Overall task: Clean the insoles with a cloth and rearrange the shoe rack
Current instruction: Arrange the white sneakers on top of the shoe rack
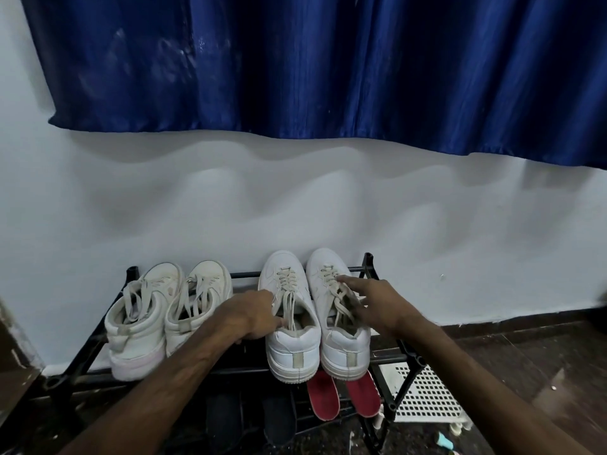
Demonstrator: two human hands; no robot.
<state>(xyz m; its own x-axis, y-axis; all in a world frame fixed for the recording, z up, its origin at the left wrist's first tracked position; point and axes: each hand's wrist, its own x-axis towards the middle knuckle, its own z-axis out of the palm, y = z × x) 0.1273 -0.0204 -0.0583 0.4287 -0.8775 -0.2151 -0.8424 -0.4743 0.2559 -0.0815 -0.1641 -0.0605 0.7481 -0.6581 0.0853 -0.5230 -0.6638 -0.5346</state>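
- Two dark insoles (223, 418) lie side by side on the lower shelf of the black shoe rack (244, 275), near its middle, dim and partly crossed by the left forearm.
- Two red insoles (363, 394) lie on the same lower shelf toward the rack's right end. Their far ends are tucked under the heels of the shoes above.
- A white perforated panel (427, 395) lies just beside the rack's right leg on the dark floor (525, 372). Some small pale objects (443, 443) in front of it are too small to identify.
- A pair of white high-top sneakers (138, 326) stands on the rack's top shelf at its left end, heels toward the viewer and laces loose.
- A pair of white low-top sneakers (292, 343) stands at the top shelf's right end, the two shoes touching, heels overhanging the front bar.
- The left hand (253, 316) lies against the outer side of the left low-top. Its thumb is at the collar and its lower fingers are curled beneath, in the gap between the two pairs. Whether it actually grips the shoe cannot be told.
- The right hand (377, 303) is spread wide over the right low-top, its straight forefinger on the laces, covering part of the tongue.
- A pale wall (295, 208) rises directly behind the rack.
- A blue curtain (295, 67) hangs on that wall, well above the rack.
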